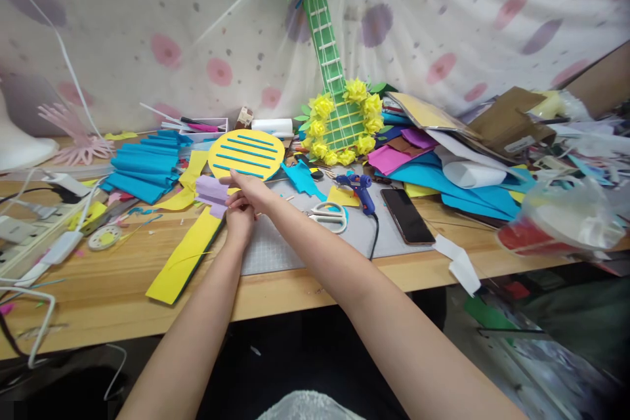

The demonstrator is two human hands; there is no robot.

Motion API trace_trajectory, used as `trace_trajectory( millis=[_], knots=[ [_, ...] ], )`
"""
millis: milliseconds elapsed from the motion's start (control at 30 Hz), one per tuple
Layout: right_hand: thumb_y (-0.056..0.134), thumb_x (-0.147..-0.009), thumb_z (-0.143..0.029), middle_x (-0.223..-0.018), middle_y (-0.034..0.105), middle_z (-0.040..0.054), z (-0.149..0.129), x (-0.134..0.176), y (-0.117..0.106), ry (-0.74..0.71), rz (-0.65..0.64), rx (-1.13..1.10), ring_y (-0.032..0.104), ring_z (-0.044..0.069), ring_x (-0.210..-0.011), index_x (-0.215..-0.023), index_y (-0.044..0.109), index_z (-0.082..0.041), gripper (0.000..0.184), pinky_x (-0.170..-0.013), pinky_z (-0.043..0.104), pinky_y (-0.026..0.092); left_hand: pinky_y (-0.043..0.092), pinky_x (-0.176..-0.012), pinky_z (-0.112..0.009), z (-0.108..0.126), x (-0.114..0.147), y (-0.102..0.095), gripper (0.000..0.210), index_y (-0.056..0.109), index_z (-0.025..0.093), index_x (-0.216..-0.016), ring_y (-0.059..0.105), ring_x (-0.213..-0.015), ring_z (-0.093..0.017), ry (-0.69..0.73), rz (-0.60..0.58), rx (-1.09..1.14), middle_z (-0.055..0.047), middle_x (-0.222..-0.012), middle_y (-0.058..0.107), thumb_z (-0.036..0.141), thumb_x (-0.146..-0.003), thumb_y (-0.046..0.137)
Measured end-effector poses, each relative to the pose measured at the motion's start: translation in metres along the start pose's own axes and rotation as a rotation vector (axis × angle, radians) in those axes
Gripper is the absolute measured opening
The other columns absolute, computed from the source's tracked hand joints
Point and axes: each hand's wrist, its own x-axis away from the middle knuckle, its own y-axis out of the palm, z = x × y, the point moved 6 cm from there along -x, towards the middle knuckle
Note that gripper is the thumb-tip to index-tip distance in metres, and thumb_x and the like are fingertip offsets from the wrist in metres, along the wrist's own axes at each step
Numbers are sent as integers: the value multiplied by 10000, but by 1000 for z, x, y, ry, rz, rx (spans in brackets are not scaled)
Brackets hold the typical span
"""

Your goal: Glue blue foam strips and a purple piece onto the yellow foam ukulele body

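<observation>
My right hand (250, 191) is at the purple paper strip (210, 191), its fingers bent and closed on the strip's right end. Just below, my left hand (240, 222) is curled, and its fingertips are partly hidden behind the right hand. The purple strip lies across the junction between a yellow oval piece (246, 139) with several blue strips on it and a long yellow neck piece (180, 266) with a dark edge. Together they have the outline of a guitar. What the left fingers hold is hidden.
White scissors (327, 216), a blue glue gun (363, 191) and a phone (406, 216) lie on the right. A green paper guitar (335, 82) with yellow roses leans at the back. Blue crepe paper (142, 167) and a power strip (34, 236) are left; a plastic jug (561, 216) stands right.
</observation>
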Motion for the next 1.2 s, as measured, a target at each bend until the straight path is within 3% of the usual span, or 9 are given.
trace_trajectory(
  millis=[167,500,1033,1200],
  knots=[
    [331,-924,-380,-1253,513,101,3,1,-9,9,2,-64,535,25,-503,-1109,608,-169,395,-407,149,459,361,-441,-255,3,2,-1,63,515,196,-563,495,-426,-152,-50,10,-204,19,-419,479,152,-596,483],
    [312,-928,-412,-1172,555,117,7,-1,-11,22,-31,-66,508,9,-474,-1084,629,-152,439,-389,128,444,356,-449,-235,8,5,0,70,466,193,-550,480,-415,-137,-64,36,-224,30,-422,482,143,-597,477],
    [284,-933,-415,-987,616,87,13,-3,-24,39,-53,-135,467,2,-422,-1074,625,-149,455,-343,107,389,358,-451,-214,5,3,8,135,528,197,-741,467,-423,-105,94,-12,-206,50,-529,517,180,-608,514],
    [264,-939,-398,-1050,593,110,12,0,-24,35,-68,-152,446,-10,-402,-1075,615,-119,469,-337,109,388,375,-495,-215,2,1,8,117,515,195,-720,486,-477,-111,126,-8,-247,40,-556,520,175,-606,501]
  ],
)
